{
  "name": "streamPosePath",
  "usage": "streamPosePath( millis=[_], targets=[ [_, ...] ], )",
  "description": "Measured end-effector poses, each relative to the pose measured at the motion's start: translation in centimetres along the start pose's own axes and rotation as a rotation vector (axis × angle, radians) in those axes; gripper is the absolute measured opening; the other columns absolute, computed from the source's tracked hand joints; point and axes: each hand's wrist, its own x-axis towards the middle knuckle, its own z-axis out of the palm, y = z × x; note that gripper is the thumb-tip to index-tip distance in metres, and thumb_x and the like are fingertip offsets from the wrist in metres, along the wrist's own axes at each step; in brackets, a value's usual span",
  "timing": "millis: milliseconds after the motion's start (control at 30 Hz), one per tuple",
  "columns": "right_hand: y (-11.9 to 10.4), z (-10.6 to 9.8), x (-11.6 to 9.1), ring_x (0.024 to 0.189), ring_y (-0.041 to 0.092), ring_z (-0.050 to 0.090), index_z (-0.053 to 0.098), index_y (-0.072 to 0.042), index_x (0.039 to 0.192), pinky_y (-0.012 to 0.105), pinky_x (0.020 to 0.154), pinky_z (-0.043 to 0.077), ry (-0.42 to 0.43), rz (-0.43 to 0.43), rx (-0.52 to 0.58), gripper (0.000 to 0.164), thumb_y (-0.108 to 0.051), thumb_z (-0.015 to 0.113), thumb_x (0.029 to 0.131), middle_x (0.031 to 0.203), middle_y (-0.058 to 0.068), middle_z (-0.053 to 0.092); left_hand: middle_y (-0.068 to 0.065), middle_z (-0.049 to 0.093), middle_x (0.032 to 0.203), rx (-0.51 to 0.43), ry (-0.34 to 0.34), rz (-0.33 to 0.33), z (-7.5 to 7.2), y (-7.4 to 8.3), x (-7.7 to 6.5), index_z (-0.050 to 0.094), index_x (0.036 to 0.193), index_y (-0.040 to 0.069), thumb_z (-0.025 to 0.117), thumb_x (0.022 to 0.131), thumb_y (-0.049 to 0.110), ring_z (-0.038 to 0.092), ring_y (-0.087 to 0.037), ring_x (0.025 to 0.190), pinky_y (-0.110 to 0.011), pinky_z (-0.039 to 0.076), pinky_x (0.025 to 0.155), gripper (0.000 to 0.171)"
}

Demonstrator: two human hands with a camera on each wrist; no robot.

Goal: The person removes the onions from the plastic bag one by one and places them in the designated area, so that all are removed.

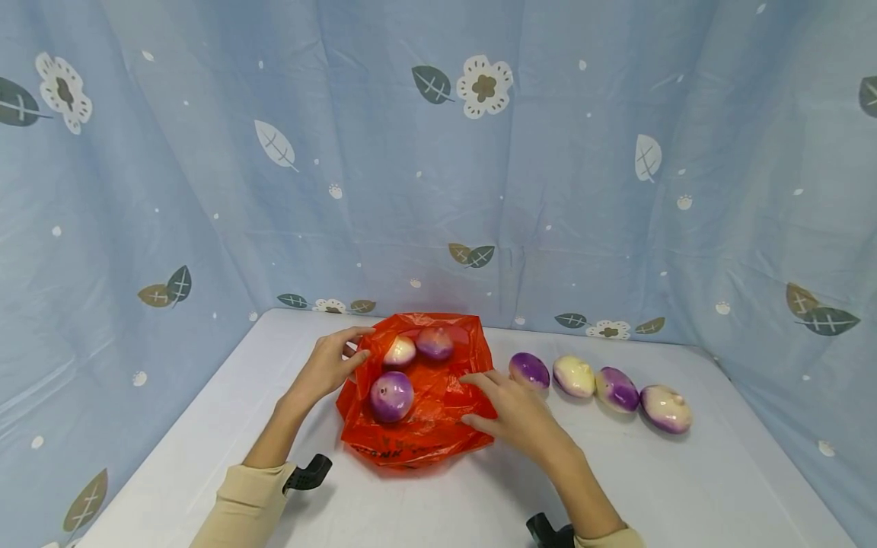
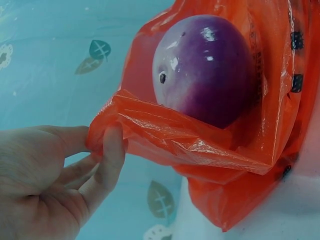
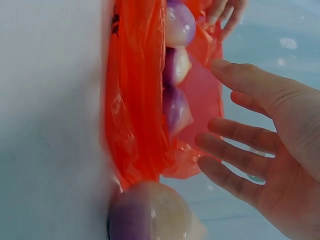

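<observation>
Left grip (image 1: 329, 369) pinches the rim of the red plastic bag (image 1: 438, 428), right grip (image 1: 519, 415) hangs spread at its opposite side, three purple-and-white bulbs (image 1: 392, 396) sit inside, between both grips, and four more bulbs (image 1: 574, 377) line the surface (image 1: 630, 487) rightward of the right grip.

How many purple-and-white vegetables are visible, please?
7: inside the red bag, one vegetable in front, two behind; on the table right of it, four in a row. Others may be hidden.
</observation>
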Motion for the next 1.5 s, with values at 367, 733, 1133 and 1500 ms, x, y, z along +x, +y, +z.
streamPosePath(
  millis=[367, 733, 1133, 1500],
  targets=[
    [-0.5, 1.2, 0.7, 0.111, 0.022, 0.066, 0.058, -0.023, 0.132, 0.042, 0.088, 0.059, -0.051, -0.021, 0.064, 0.053, -0.041, 0.075, 0.084, 0.127, 0.003, 0.064, -0.023, 0.066, 0.111, 0.011, -0.001, 0.008, 0.1, -0.2, 0.0, 0.059, 0.132, 0.005, 0.064, 0.092, 0.002, 0.071, -0.022, 0.076, -0.031, 0.06, 0.055, 0.041],
    [-1.4, 3.1, 1.9, 0.112, 0.024, 0.065, 0.057, -0.024, 0.132, 0.046, 0.094, 0.056, -0.087, -0.034, 0.062, 0.051, -0.043, 0.072, 0.087, 0.128, 0.004, 0.064, -0.023, 0.065, 0.112, 0.02, -0.004, 0.002, 0.2, -0.2, -0.1, 0.059, 0.132, 0.005, 0.065, 0.092, 0.002, 0.07, -0.022, 0.077, -0.038, 0.061, 0.058, 0.041],
    [-2.8, 4.0, 3.9, 0.117, 0.024, 0.062, 0.055, -0.024, 0.135, 0.049, 0.095, 0.055, -0.13, -0.023, 0.079, 0.054, -0.043, 0.072, 0.087, 0.132, 0.004, 0.059, -0.023, 0.066, 0.11, 0.025, 0.009, 0.016, 0.1, -0.1, 0.1, 0.06, 0.131, 0.005, 0.066, 0.091, 0.002, 0.069, -0.022, 0.075, -0.028, 0.059, 0.054, 0.041],
    [-4.5, 5.2, 5.5, 0.121, 0.022, 0.06, 0.048, -0.028, 0.141, 0.046, 0.096, 0.056, -0.165, -0.027, 0.095, 0.062, -0.043, 0.073, 0.086, 0.133, 0.003, 0.056, -0.022, 0.067, 0.109, 0.032, 0.014, 0.018, 0.1, -0.2, 0.1, 0.06, 0.131, 0.006, 0.065, 0.091, 0.002, 0.07, -0.023, 0.077, -0.026, 0.059, 0.054, 0.04]
  ],
)
